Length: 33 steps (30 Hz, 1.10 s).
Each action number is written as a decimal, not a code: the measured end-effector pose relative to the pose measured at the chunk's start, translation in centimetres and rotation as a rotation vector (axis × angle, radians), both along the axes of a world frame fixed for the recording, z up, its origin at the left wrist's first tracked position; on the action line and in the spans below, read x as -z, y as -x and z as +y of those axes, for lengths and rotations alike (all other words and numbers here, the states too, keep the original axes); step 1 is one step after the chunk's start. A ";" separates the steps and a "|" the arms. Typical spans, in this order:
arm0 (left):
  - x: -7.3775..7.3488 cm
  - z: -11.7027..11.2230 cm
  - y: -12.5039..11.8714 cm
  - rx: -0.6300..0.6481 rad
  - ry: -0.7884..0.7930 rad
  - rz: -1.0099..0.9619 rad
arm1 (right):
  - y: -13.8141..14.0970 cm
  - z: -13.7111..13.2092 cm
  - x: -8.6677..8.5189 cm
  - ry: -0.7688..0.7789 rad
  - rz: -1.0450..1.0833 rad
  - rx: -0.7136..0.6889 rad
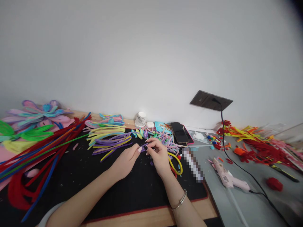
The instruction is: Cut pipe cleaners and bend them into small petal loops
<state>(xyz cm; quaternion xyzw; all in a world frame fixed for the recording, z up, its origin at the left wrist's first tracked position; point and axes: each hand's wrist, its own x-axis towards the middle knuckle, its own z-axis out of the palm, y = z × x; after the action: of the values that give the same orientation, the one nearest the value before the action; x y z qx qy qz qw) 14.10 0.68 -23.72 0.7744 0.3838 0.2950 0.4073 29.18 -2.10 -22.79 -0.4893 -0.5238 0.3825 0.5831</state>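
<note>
My left hand (pixel 126 159) and my right hand (pixel 159 154) meet above the black mat (pixel 132 189), fingertips almost touching. Both are closed in a pinch on a small purple piece of pipe cleaner (pixel 143 149), mostly hidden by the fingers. Just behind them lies a pile of short pastel pipe cleaner pieces (pixel 169 137). Left of it is a bundle of yellow and purple pipe cleaners (pixel 110 138). A yellow pipe cleaner loop (pixel 179 164) curves beside my right wrist.
Long red, blue and green pipe cleaners (pixel 54 142) spread at the left, before a large pastel flower (pixel 44 113). A paper cup (pixel 141 118) and a phone (pixel 179 132) stand along the wall. At right lie a corded pink glue gun (pixel 227 179) and red pipe cleaners (pixel 267 149).
</note>
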 end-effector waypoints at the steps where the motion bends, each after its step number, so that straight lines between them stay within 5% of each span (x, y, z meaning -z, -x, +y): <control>1: 0.1 0.0 0.0 -0.001 0.005 -0.001 | 0.0 0.0 0.0 0.000 0.007 -0.003; 12: 0.4 -0.1 -0.2 0.000 -0.004 0.023 | -0.3 0.3 0.0 0.047 0.159 -0.057; 23: 0.4 0.0 -0.1 0.017 0.030 -0.001 | -0.5 0.3 -0.1 -0.012 -0.097 0.021; 29: 1.4 0.3 -0.2 0.016 0.214 -0.157 | -0.9 0.6 0.4 0.058 0.086 0.020; 33: 2.0 0.4 -0.3 0.084 0.389 -0.268 | -0.9 0.5 0.4 0.110 -0.017 -0.112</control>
<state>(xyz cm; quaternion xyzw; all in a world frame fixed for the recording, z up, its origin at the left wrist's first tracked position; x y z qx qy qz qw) 14.43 1.09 -25.73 0.6506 0.3435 0.2984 0.6080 30.09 -1.60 -23.22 -0.4938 -0.5336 0.4383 0.5286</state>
